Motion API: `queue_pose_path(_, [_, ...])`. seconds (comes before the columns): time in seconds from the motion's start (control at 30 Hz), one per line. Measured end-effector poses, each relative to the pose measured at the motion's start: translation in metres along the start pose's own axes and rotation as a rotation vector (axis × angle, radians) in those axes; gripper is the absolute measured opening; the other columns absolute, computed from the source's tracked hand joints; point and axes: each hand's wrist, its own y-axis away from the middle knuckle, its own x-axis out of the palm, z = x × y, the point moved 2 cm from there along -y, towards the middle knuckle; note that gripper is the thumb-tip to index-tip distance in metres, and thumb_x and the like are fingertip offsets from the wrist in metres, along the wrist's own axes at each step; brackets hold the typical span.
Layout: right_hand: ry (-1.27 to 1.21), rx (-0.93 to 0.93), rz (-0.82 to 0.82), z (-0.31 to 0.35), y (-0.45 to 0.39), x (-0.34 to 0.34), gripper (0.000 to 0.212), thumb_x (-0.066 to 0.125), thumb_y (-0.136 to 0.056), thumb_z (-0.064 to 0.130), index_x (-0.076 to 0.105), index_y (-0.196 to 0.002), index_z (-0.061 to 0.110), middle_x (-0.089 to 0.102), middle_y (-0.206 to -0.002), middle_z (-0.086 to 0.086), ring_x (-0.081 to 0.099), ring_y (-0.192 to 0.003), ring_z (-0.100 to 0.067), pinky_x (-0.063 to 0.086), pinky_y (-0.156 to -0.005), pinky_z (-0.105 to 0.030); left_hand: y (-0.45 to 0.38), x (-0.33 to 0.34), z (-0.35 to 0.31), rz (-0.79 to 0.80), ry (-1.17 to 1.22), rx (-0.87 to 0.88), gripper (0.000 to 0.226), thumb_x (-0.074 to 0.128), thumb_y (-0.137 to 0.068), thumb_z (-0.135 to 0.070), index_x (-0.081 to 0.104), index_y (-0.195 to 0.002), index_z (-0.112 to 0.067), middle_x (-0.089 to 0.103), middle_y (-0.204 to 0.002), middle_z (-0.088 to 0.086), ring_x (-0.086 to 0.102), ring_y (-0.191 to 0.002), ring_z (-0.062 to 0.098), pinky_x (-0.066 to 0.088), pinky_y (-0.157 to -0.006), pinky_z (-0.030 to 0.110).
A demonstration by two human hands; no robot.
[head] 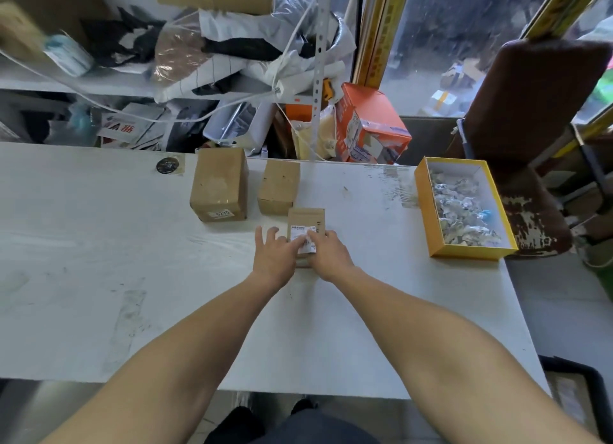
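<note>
A small flat cardboard box [306, 218] lies on the white table [99, 244] in front of me, with a white printed label [302, 234] on its top. My left hand [274, 254] rests on the box's left side, fingers spread and straight, the forefinger pressing on the label. My right hand [328, 253] lies on the box's right side, its fingers touching the label's right edge. Whether those fingers pinch the label is unclear.
Two taller cardboard boxes [219, 185] [278, 186] stand just behind the small one. A yellow tray [428, 208] with crumpled paper scraps sits at the table's right edge. Cluttered shelves, an orange carton [371, 125] and a worn brown chair [530, 118] lie beyond.
</note>
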Motion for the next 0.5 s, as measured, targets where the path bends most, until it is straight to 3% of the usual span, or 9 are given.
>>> queue_pose_path(0.17, [0.006, -0.011, 0.001, 0.023, 0.034, 0.034, 0.054, 0.044, -0.098, 0.022, 0.034, -0.15, 0.027, 0.035, -0.143, -0.013, 0.051, -0.122, -0.035, 0.042, -0.101, -0.036, 0.049, 0.012, 0.025, -0.019, 0.016, -0.017, 0.058, 0.05, -0.094, -0.014, 0.038, -0.147, -0.035, 0.064, -0.124, 0.006, 0.031, -0.141, 0.03, 0.002, -0.119, 0.055])
queue_pose_path(0.5, [0.039, 0.015, 0.053, 0.083, 0.083, 0.08, 0.052, 0.051, -0.095, 0.026, 0.039, -0.146, 0.025, 0.041, -0.139, -0.015, 0.051, -0.122, -0.035, 0.043, -0.104, -0.037, 0.118, 0.016, 0.08, -0.036, 0.011, 0.038, 0.055, 0.048, -0.092, -0.008, 0.045, -0.141, -0.033, 0.069, -0.107, 0.004, 0.044, -0.131, 0.027, 0.002, -0.117, 0.057])
